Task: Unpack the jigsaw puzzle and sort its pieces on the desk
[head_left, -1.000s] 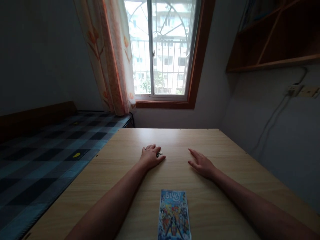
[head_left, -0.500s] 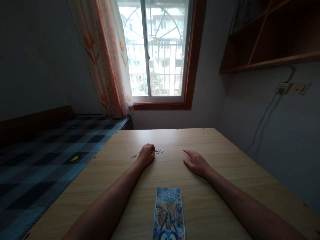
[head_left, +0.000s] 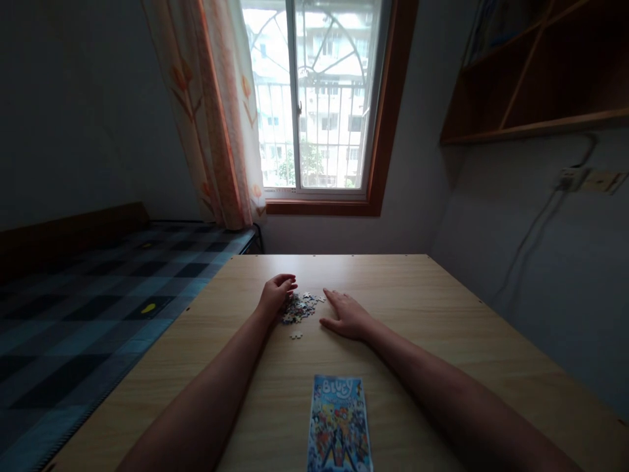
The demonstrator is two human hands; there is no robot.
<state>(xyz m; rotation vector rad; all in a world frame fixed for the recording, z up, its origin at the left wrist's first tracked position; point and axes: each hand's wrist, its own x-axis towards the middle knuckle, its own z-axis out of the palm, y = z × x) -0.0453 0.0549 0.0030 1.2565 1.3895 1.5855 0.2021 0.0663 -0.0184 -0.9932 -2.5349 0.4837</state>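
A small heap of jigsaw puzzle pieces point(head_left: 299, 308) lies on the wooden table between my hands. My left hand point(head_left: 276, 295) rests along the heap's left side, fingers apart and curved over its far edge. On the other side, my right hand point(head_left: 346, 313) lies low over the tabletop with fingers stretched out and thumb spread, its fingertips close to the heap's right edge. One loose puzzle piece point(head_left: 295, 336) sits nearer to me, apart from the heap. Closer still lies a blue picture sheet point(head_left: 339, 423) lettered "Bluey", its lower end cut off by the view.
The wooden table point(head_left: 432, 387) reaches toward the window wall. Along its left stands a bed point(head_left: 122, 328) with a checked cover. A wall shelf point(head_left: 535, 128) hangs at the upper right, above a socket with a cable point(head_left: 528, 229).
My left hand has opened and shifted left, uncovering a heap of puzzle pieces. My right hand has moved left toward the heap. The view has tilted slightly.
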